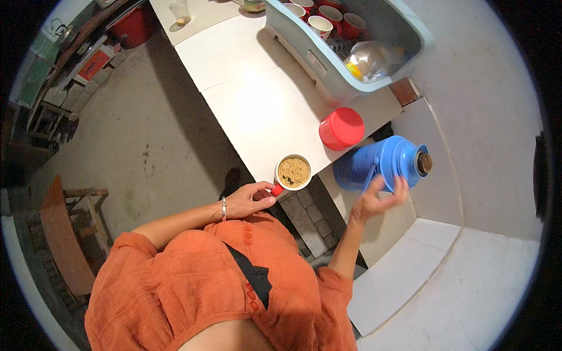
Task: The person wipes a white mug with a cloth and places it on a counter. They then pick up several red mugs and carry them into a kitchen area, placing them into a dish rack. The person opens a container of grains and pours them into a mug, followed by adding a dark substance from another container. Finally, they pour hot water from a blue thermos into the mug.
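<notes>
A mug [294,171] with a red handle stands at the corner of the white counter, filled with a brown, frothy drink with dark bits on its surface. My left hand [250,200], a silver bangle at its wrist, has its fingers closed at the mug's handle. To the right, a blue thermos flask [383,161] with a brown cork in its neck stands lower than the counter top. My right hand [381,199] is beside the flask with its fingers spread and nothing in them; whether it touches the flask's handle, I cannot tell. A red round canister [342,128] sits behind the mug.
A light blue plastic tub [328,76] at the back of the counter [234,99] holds several red and white cups and a clear container. A clear cup [180,11] stands far left. A wooden stool [67,240] is on the floor at left; a white wall [480,105] bounds the right.
</notes>
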A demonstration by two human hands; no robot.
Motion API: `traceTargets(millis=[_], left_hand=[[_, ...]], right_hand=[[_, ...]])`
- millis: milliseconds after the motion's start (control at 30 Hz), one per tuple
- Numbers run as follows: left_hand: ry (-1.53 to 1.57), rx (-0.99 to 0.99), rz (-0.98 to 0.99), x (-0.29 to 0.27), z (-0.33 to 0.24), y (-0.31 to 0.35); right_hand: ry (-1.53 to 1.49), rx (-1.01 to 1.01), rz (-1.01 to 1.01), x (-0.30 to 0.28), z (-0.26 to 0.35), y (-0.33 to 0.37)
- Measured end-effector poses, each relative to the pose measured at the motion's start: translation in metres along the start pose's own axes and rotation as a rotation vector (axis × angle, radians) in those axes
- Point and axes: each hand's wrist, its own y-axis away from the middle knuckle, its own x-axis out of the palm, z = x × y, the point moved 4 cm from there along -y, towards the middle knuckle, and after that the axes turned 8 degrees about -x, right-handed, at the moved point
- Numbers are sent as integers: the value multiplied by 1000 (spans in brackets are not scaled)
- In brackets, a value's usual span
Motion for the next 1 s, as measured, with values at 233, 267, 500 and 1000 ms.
traceTargets(millis=[233,267,500,1000], left_hand=[[222,-166,58,15,-6,-10],[279,-144,19,16,-2,-14],[252,-70,-69,13,-2,-16],[329,12,-201,-43,-6,-22]], right_hand=[[-19,-60,522,91,34,-20],[-15,-19,571,99,30,-18],[-186,43,538,103,18,-21],[97,172,73,-35,-54,-111]])
